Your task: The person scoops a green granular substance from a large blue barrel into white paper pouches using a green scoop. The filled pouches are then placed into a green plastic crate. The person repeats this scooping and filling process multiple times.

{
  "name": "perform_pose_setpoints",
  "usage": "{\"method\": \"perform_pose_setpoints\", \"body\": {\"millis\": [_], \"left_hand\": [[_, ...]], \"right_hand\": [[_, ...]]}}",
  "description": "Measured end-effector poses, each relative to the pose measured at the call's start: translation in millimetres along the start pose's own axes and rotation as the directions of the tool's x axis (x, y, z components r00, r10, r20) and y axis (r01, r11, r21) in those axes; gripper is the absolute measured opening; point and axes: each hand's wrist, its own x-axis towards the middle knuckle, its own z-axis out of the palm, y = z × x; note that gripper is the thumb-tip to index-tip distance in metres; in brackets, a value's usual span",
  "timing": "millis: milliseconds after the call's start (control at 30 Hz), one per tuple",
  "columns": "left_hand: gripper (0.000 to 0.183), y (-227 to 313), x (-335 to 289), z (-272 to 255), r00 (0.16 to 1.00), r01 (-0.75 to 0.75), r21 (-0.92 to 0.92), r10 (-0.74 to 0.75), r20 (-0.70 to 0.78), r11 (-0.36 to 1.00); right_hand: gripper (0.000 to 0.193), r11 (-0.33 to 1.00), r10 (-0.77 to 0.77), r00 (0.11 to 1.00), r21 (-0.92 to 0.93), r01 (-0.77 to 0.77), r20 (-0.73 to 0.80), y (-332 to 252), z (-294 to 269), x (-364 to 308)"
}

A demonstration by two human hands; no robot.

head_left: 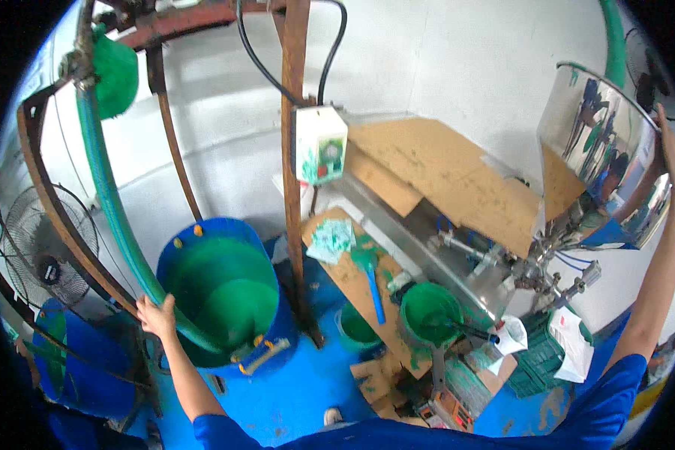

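My left hand is closed round a green-stained hose, just beside a rusty metal bar. From the frame at upper left, the hose runs down into a blue barrel of green liquid. At far right, my raised right hand lies against the outer side of a shiny steel hopper, its fingers stretched upward. Part of that hand is lost in the dark picture rim. Pipe fittings sit below the hopper, with cardboard beside them.
A rusty post carries a white control box. Nearby are a green-coated pot with a handle, a blue-handled spatula, a stained cloth and a green crate. A fan and another blue barrel stand left.
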Motion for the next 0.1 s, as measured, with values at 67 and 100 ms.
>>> {"method": "perform_pose_setpoints", "body": {"millis": [67, 100], "left_hand": [[0.054, 5, -5, -4, 0.999, 0.044, -0.017, -0.044, 0.01, 0.999], [0.054, 10, -2, -3, 0.997, 0.069, -0.017, -0.069, 0.016, 0.997]], "right_hand": [[0.056, 0.988, 0.133, 0.99, 0.087, -0.128, -0.052, -11, 8, -1], [0.058, 0.963, 0.204, 0.978, 0.185, -0.194, -0.036, -21, 10, 1]]}}
